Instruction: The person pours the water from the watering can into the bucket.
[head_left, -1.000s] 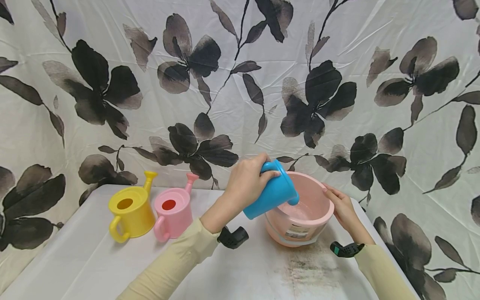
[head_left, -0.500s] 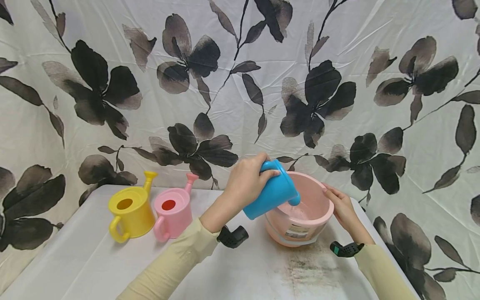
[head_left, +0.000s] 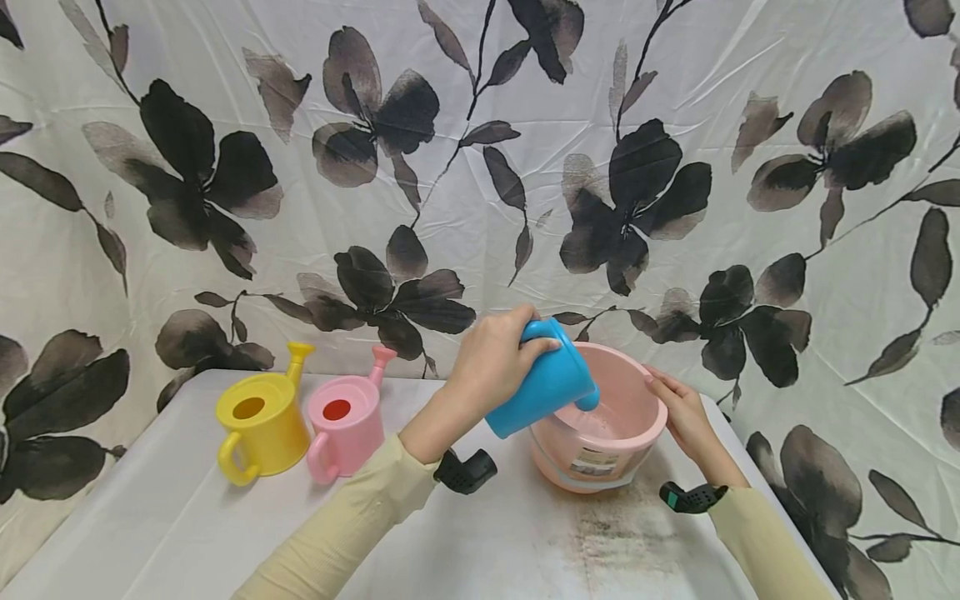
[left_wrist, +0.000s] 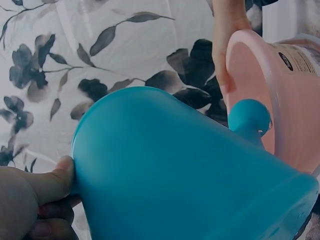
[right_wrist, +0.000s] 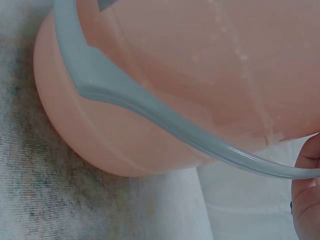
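Note:
In the head view my left hand [head_left: 491,358] grips the handle of a blue watering can [head_left: 540,387]. The can is tilted, and its round spout head [left_wrist: 249,117] hangs over the opening of a pink bucket [head_left: 551,450]. Whether water is running from it I cannot tell. My right hand [head_left: 686,417] holds the bucket's right rim, with fingertips over the edge. In the right wrist view part of that hand [right_wrist: 306,200] shows beside the bucket's grey carrying handle [right_wrist: 165,120]. The bucket stands upright on the table.
A yellow watering can [head_left: 273,425] and a pink watering can [head_left: 360,429] stand side by side on the left of the white table [head_left: 165,517]. A dark stain [head_left: 622,533] marks the cloth before the bucket. Floral fabric [head_left: 480,183] hangs behind.

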